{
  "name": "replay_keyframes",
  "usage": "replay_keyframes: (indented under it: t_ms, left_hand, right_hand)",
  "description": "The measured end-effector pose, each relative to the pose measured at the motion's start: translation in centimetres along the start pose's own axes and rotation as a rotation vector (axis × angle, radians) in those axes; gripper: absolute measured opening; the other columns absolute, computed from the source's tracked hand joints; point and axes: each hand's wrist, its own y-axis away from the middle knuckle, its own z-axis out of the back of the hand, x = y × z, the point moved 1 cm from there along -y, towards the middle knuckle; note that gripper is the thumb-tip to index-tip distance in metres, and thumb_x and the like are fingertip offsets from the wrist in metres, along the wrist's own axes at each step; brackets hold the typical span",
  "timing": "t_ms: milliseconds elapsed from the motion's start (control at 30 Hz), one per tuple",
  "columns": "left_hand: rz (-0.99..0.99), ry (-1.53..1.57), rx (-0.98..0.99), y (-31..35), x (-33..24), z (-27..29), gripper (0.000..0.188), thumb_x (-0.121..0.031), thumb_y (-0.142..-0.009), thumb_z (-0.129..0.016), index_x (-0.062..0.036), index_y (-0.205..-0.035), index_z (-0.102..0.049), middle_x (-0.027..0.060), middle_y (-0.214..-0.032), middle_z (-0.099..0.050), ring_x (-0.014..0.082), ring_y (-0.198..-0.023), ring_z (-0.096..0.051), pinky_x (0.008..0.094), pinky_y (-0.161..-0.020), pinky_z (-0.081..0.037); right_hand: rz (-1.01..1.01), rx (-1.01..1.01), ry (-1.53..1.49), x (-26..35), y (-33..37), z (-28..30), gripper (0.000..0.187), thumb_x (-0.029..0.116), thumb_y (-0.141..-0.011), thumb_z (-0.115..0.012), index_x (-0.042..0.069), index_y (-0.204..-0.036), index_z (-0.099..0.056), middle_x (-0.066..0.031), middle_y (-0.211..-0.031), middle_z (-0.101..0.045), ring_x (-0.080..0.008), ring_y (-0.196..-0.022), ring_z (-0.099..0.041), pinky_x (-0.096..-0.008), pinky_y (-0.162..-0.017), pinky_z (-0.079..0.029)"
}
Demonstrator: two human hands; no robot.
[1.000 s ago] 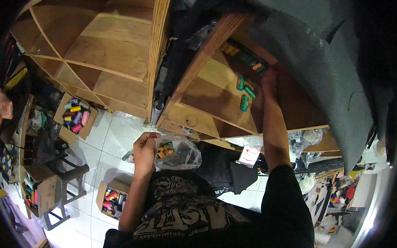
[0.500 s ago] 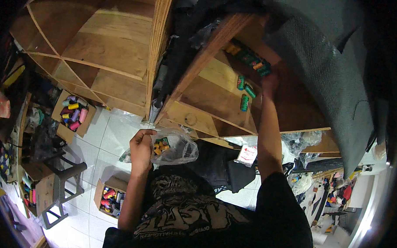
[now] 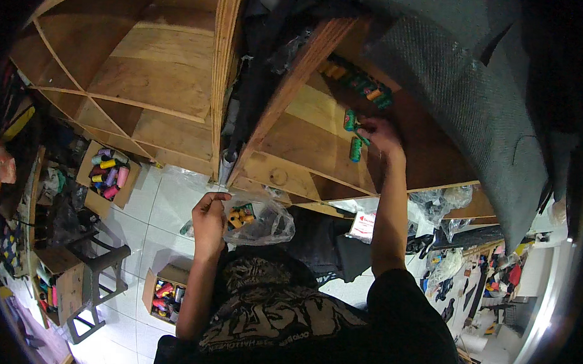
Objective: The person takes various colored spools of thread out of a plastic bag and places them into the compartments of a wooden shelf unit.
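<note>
My left hand (image 3: 210,224) is closed on the edge of a clear plastic bag (image 3: 274,226). Yellow-orange thread spools (image 3: 240,215) with some green show inside it. In the wooden shelf compartment (image 3: 299,140) on the right, my right hand (image 3: 382,135) has its fingers closed around a small green thread spool (image 3: 365,140), mostly covered by them. Two more green spools lie close by: one upright spool (image 3: 350,120) beyond my fingertips and another spool (image 3: 356,149) nearer me. Further back stands a row of green and orange spools (image 3: 356,81).
Dark mesh fabric (image 3: 461,104) hangs over the shelf's right side. Wooden cubbies (image 3: 160,68) stand at the left. On the tiled floor are a cardboard box of colourful spools (image 3: 97,204), a second spool box (image 3: 150,289) and a dark stool (image 3: 105,265). A white-and-red box (image 3: 362,226) sits below the shelf.
My right hand has moved from the back row of spools down and left to the loose green spools, closing on one. My left hand still holds the bag.
</note>
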Motion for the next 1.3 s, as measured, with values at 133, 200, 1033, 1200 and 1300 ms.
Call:
replay_keyframes:
  t_ms: [133,200,1033,1200,1300]
  left_hand:
    - [0.011,-0.013,-0.027,0.1,-0.1,0.1,0.018,-0.006,-0.083,-0.043,0.0003,-0.086,-0.059,-0.0065,-0.052,-0.037,0.0016,-0.040,-0.029,0.0201,-0.038,-0.021]
    - [0.027,-0.001,-0.025,0.1,-0.2,0.1,0.019,-0.007,-0.081,-0.043,0.0013,-0.087,-0.059,-0.0056,-0.051,-0.038,0.0023,-0.040,-0.029,0.0201,-0.038,-0.021]
    - [-0.019,-0.040,-0.083,1.1,-0.6,0.6,0.018,-0.009,-0.086,-0.045,-0.0003,-0.086,-0.060,-0.0049,-0.050,-0.038,0.0029,-0.040,-0.032,0.0210,-0.038,-0.022]
    - [-0.045,-0.070,-0.068,0.9,-0.3,0.8,0.018,-0.008,-0.086,-0.044,0.0002,-0.086,-0.060,-0.0044,-0.050,-0.038,0.0029,-0.040,-0.031,0.0212,-0.038,-0.022]
    - [-0.063,-0.065,-0.041,1.2,-0.6,0.7,0.018,-0.007,-0.086,-0.044,0.0005,-0.084,-0.060,-0.0042,-0.049,-0.039,0.0030,-0.040,-0.032,0.0208,-0.038,-0.023]
  right_hand:
    - [0.096,0.007,0.284,0.5,-0.1,0.5,0.033,0.026,-0.081,-0.062,0.001,-0.103,-0.063,-0.0173,-0.093,-0.065,-0.0222,-0.085,-0.064,-0.0323,-0.075,-0.048]
    - [0.063,-0.064,0.447,0.0,-0.7,1.2,0.032,0.025,-0.081,-0.061,0.000,-0.103,-0.062,-0.0169,-0.092,-0.065,-0.0227,-0.081,-0.064,-0.0329,-0.074,-0.048]
    - [0.366,-0.622,0.016,14.1,-14.8,-11.8,0.043,0.025,-0.076,-0.065,0.003,-0.112,-0.056,-0.0129,-0.098,-0.062,-0.0241,-0.082,-0.061,-0.0358,-0.077,-0.047]
    - [0.330,-0.598,0.045,12.7,-14.2,-10.5,0.044,0.026,-0.075,-0.066,0.006,-0.113,-0.057,-0.0121,-0.097,-0.062,-0.0238,-0.083,-0.061,-0.0367,-0.079,-0.047]
    - [0.243,-0.531,0.120,8.8,-12.9,-7.4,0.044,0.026,-0.075,-0.067,0.008,-0.114,-0.057,-0.0117,-0.097,-0.062,-0.0237,-0.083,-0.061,-0.0373,-0.079,-0.047]
